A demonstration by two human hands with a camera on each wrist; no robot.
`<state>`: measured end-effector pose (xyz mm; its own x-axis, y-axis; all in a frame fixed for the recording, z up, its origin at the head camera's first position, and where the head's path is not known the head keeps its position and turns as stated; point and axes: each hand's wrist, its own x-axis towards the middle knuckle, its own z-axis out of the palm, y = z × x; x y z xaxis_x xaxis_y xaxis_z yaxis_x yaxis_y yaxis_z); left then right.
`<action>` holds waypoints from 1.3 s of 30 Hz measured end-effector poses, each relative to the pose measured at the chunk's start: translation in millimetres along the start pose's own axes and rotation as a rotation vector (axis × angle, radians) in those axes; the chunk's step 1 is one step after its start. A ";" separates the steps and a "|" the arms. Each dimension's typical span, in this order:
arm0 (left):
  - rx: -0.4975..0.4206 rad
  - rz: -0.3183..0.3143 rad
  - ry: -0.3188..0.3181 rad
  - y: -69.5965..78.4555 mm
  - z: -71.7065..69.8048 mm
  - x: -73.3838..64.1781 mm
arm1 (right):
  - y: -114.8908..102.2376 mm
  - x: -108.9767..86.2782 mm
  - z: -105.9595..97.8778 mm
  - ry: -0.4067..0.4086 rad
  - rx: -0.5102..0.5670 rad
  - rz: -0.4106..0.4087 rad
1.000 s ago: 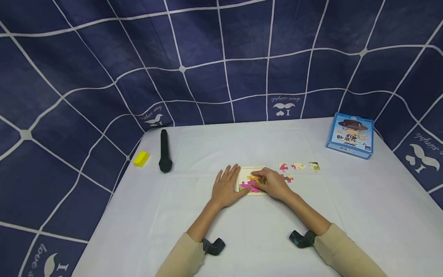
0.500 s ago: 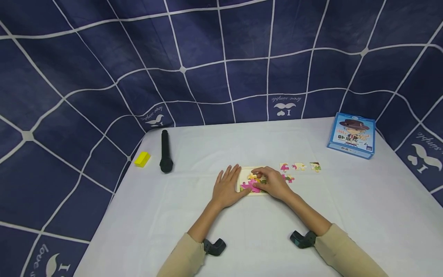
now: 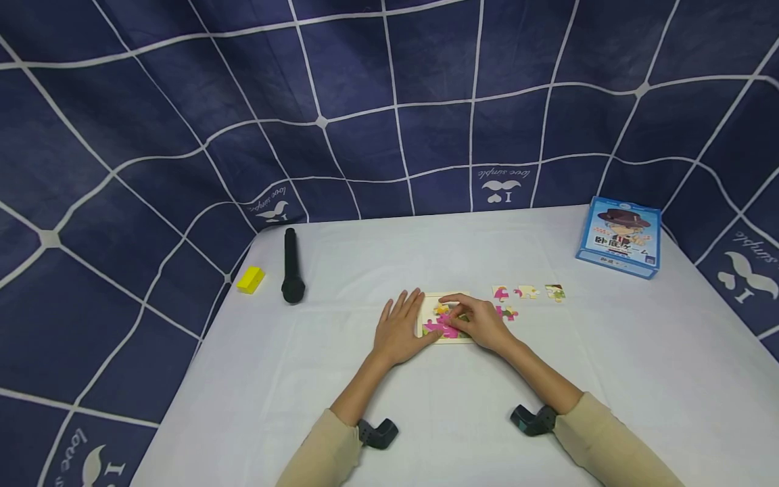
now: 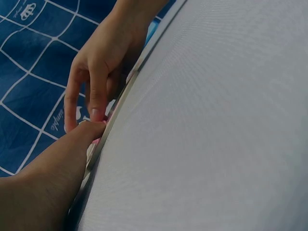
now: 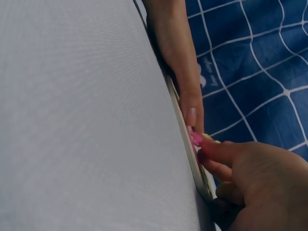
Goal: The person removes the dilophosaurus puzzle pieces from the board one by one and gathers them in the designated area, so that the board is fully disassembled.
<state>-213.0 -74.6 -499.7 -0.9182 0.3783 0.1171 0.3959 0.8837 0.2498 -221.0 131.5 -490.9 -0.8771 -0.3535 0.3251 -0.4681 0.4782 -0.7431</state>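
Note:
A jigsaw puzzle tray [image 3: 429, 303] with a pale frame lies on the white table, with pink, yellow and green pieces inside. My left hand [image 3: 398, 333] rests flat along its left side, fingers spread, thumb reaching over the lower edge. Above the pieces, my right hand [image 3: 481, 323] pinches a pink puzzle piece [image 5: 196, 138] between thumb and fingers. In the right wrist view that piece is tilted up close to the left thumb. The left wrist view has the right hand [image 4: 103, 72] coming down by the left thumb. My right fingers hide part of the tray.
Right of the tray lie several loose pieces, among them a pink-and-green one [image 3: 507, 313] and a corner piece [image 3: 555, 292]. A blue box [image 3: 619, 237] stands at the back right. A black microphone [image 3: 292, 270] and a yellow block [image 3: 250, 279] are at left.
My right fingers have shifted slightly over the tray, and a pink piece now shows tilted up in their pinch. My left hand has stayed where it was.

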 end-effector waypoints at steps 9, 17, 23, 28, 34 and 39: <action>-0.004 0.006 0.018 0.4 -0.8 -1.3 | -6.5 -0.5 -6.6 0.029 0.115 0.062; 0.018 -0.006 -0.004 1.2 -0.7 -0.1 | -10.2 -7.7 -30.5 0.098 0.159 0.060; 0.017 0.003 0.004 0.2 -0.7 -0.3 | -5.2 -22.8 -63.1 0.159 0.110 0.113; 0.005 0.002 0.006 0.5 -1.0 -0.6 | 5.8 -41.0 -90.3 0.205 0.036 0.174; 0.007 0.001 0.002 0.2 -1.0 -0.1 | 21.0 -60.2 -110.9 0.202 -0.067 0.237; 0.004 0.006 0.008 -0.5 0.1 0.2 | 31.2 -67.5 -114.8 0.150 -0.133 0.264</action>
<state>-213.4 -75.0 -499.9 -0.9157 0.3817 0.1261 0.4015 0.8824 0.2451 -188.7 262.6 -468.9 -0.9715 -0.0855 0.2210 -0.2234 0.6416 -0.7338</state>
